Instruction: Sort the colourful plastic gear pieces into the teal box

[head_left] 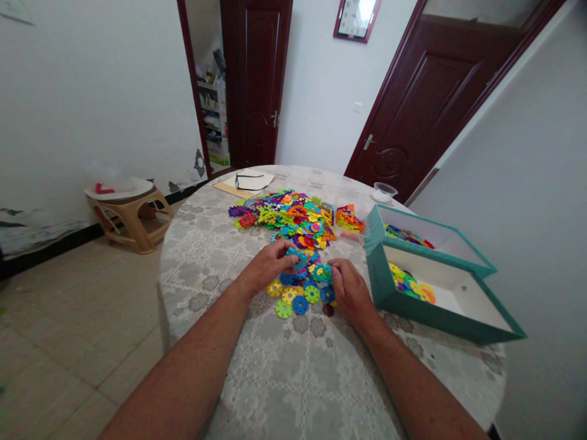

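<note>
White walls [312, 79] and dark red doors [254, 79] stand behind a round table [298, 379] with a gray flower cloth. From the head camera, the two hands are near the middle of the table. The left hand [270, 263] has its thumb and fingers pinched on the edge of a blue piece [300, 261], at 3 o'clock from that hand. This piece is round like a wheel, with teeth pointing out, and its flat face looks back at the camera. The right hand [353, 287] has its fingers curled in, pinching a green piece [321, 272] at about 10 o'clock from it. I cannot tell how that one tilts, or if more pieces are stuck to it. At 6 o'clock from the held pieces, loose wheels [299, 305] lie flat. A big bright pile [293, 214] sits at 12 o'clock. Toward 1 o'clock is a clear tub [354, 235] of mostly orange pieces. At 3 o'clock, a green box [440, 321] with pieces inside points its long side from 10 to 4. Glasses [251, 188] lie on paper [263, 178] at 11 o'clock.
</note>
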Demonstrator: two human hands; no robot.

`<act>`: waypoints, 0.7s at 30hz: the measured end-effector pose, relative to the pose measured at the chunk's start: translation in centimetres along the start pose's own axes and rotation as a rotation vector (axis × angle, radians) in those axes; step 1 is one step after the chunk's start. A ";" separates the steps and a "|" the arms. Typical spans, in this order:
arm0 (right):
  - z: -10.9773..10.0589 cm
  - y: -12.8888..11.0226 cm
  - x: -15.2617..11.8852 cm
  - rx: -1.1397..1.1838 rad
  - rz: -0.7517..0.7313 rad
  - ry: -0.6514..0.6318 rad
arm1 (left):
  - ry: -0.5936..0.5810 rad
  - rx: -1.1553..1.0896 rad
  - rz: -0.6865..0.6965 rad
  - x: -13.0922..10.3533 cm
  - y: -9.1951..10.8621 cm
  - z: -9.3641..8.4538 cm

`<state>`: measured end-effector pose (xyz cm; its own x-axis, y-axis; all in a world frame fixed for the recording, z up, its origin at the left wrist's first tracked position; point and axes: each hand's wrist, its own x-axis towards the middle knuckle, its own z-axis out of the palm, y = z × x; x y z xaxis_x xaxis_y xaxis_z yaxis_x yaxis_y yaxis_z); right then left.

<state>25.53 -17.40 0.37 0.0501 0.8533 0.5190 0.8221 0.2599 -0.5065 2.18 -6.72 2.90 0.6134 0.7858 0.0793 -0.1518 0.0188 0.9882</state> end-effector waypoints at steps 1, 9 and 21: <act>-0.1 0.1 0.1 -0.005 0.030 0.019 | 0.000 -0.015 -0.008 0.0 0.1 0.1; -0.6 0.1 0.0 0.053 0.294 0.107 | -0.012 -0.137 -0.054 -0.2 0.4 0.3; 0.4 -1.2 -0.4 0.355 0.400 0.005 | -0.062 -0.022 -0.090 -0.3 -0.1 1.1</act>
<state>24.33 -17.83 0.51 0.3242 0.9149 0.2406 0.4961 0.0522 -0.8667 2.89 -7.62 2.96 0.6718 0.7407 -0.0012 -0.1101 0.1015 0.9887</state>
